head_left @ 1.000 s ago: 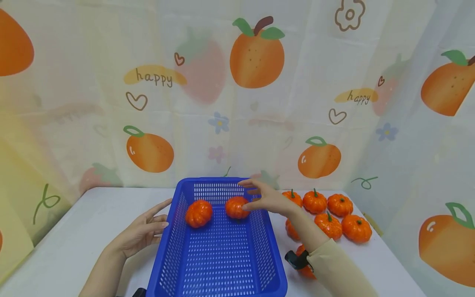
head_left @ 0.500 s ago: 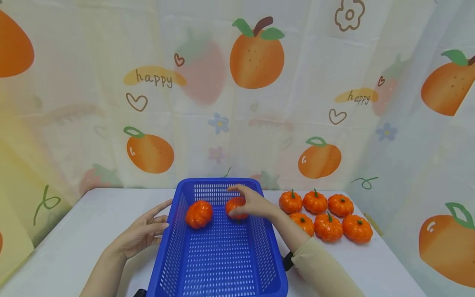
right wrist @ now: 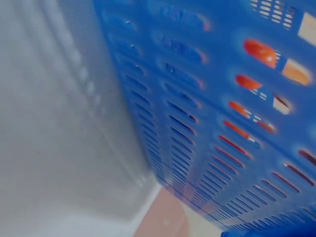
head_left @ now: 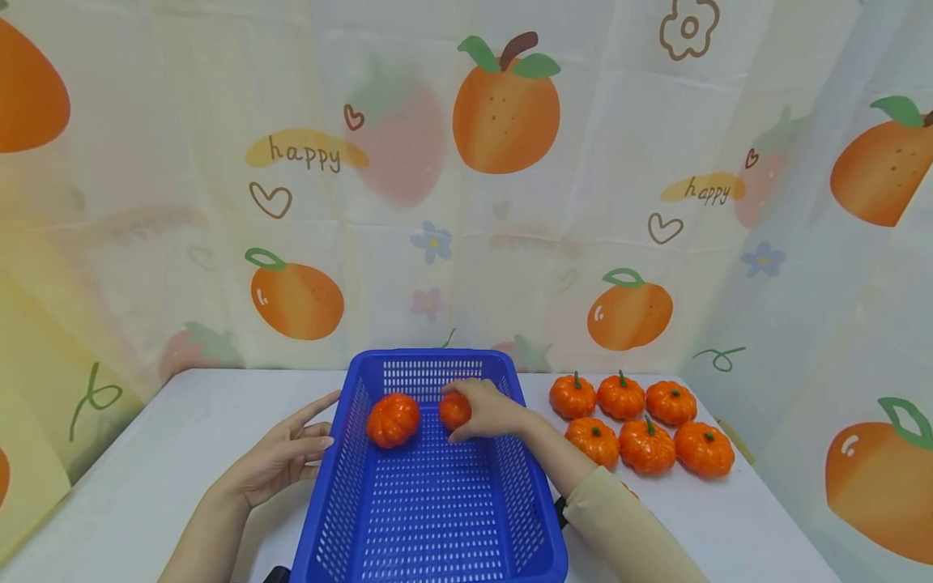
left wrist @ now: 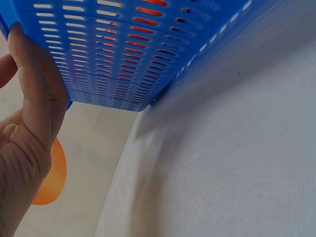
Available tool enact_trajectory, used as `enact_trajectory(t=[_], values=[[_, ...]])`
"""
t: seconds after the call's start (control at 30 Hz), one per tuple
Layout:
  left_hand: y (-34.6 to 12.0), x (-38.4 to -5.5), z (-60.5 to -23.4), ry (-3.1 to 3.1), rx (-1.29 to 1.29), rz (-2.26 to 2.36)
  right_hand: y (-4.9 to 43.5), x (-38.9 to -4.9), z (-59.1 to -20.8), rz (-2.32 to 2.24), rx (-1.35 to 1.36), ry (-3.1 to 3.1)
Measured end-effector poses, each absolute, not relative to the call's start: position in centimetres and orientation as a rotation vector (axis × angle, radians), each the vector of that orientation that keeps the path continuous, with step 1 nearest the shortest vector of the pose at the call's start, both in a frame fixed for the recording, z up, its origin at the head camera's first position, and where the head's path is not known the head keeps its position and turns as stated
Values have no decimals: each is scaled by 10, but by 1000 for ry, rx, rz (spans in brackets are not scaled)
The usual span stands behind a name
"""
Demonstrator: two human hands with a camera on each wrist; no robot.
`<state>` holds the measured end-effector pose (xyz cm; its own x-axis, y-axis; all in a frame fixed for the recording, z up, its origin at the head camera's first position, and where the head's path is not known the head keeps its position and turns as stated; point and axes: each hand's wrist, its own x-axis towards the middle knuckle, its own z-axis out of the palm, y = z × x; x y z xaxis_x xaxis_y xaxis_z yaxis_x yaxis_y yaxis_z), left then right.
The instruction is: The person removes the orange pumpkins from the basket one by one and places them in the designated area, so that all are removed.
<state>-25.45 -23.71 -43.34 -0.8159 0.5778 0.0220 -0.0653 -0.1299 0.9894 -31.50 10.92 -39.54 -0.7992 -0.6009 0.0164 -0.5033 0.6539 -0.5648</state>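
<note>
In the head view my right hand (head_left: 487,411) reaches into the blue plastic basket (head_left: 430,518). Its fingers and thumb curl round a small orange pumpkin (head_left: 455,411), whose right side the hand hides. Left of it, a second orange pumpkin (head_left: 393,420) lies in the far left part of the basket. My left hand (head_left: 280,457) stands outside the basket, its fairly straight fingers at the left wall; in the left wrist view those fingers (left wrist: 37,98) touch the slotted wall. The right wrist view looks along the basket's outer right wall (right wrist: 207,98), orange showing through its slots.
Several green-stemmed orange pumpkins (head_left: 647,447) stand in rows on the white table (head_left: 182,429), right of the basket. Another is mostly hidden by the right forearm. A fruit-print curtain (head_left: 408,267) hangs behind the table.
My right hand has moved left and down into the basket and closed round the right-hand pumpkin, which has shifted slightly left. The left hand stays at the basket's wall.
</note>
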Motion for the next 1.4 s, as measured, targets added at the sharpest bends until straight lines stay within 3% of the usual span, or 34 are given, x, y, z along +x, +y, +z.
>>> enact_trajectory(t=[0.33, 0.87, 1.4], values=[[-237, -255, -434, 1737, 529, 1992, 104, -307, -398, -521, -910, 2841], [-236, -255, -434, 1755, 521, 1989, 104, -306, -400, -499, -871, 2804], [-237, -255, -434, 1738, 532, 1991, 103, -307, -398, -857, -787, 2983]])
